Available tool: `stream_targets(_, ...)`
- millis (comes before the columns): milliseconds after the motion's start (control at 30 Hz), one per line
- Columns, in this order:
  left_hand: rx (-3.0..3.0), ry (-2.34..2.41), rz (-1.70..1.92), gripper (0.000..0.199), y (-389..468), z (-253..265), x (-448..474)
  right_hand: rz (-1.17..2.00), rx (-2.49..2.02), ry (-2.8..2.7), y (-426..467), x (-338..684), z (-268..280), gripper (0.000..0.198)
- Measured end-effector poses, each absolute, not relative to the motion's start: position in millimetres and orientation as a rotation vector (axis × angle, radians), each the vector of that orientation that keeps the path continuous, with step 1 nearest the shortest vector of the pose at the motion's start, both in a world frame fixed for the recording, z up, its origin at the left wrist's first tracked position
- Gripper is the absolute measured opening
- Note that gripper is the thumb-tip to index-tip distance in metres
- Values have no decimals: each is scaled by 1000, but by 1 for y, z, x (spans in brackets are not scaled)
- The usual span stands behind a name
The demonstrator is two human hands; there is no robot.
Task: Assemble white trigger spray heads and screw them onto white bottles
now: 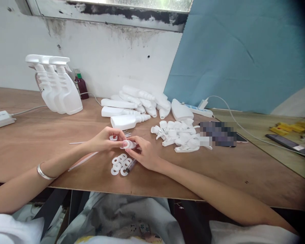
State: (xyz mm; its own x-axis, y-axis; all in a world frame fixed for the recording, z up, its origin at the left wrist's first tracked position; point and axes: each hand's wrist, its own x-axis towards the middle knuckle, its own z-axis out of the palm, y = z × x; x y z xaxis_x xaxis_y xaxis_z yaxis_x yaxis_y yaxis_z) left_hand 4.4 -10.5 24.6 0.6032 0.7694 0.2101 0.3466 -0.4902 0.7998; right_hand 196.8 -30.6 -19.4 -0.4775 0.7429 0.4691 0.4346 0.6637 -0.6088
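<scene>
In the head view, both my hands meet above the table around a white spray head (130, 144), its round collar turned toward me and the rest partly covered by fingers. My right hand (143, 153) is closed around it from the right. The fingertips of my left hand (108, 139) pinch at the collar from the left; whether a washer is between them I cannot tell. Just below lies a small pile of flat white ring washers (118, 164), with a dark-tipped clear tube (131, 165) beside it. Thin white dip tubes (83, 161) lie under and behind my left forearm.
Several white spray heads (178, 134) are heaped to the right, near phones (220, 134). Behind my hands lie white bottles (124, 121). Assembled spray bottles (71, 96) and a dark bottle (81, 86) stand at back left. Power strips (1, 119) and cables edge the table.
</scene>
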Motion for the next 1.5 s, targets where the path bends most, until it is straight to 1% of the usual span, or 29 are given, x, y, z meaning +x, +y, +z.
stream_targets(267,2157,989,794,29,-7,8,8,496,-886,-2143,-31,194,-20,24)
stream_targets(467,2141,1016,804,33,-6,8,7,510,-883,-2138,-31,195,-20,24)
stream_targets(633,2183,984,820,29,-6,8,7,495,-894,-2143,-31,195,-22,23)
stream_targets(767,2282,850,806,23,-6,10,6,491,-896,-2136,-31,195,-22,24)
stream_targets(867,2388,773,779,22,-7,13,4,515,-897,-2119,-31,195,-21,24)
stream_targets(967,2503,727,777,25,-7,14,2,565,-902,-2101,-31,196,-21,23)
stream_targets(1133,2618,802,829,29,-3,9,1,679,-909,-2018,-33,197,-20,26)
stream_targets(1300,2603,879,855,28,-2,6,3,569,-868,-2058,-33,197,-23,14)
stream_targets(1500,2737,799,884,25,-1,6,3,425,-838,-2169,-33,197,-24,17)
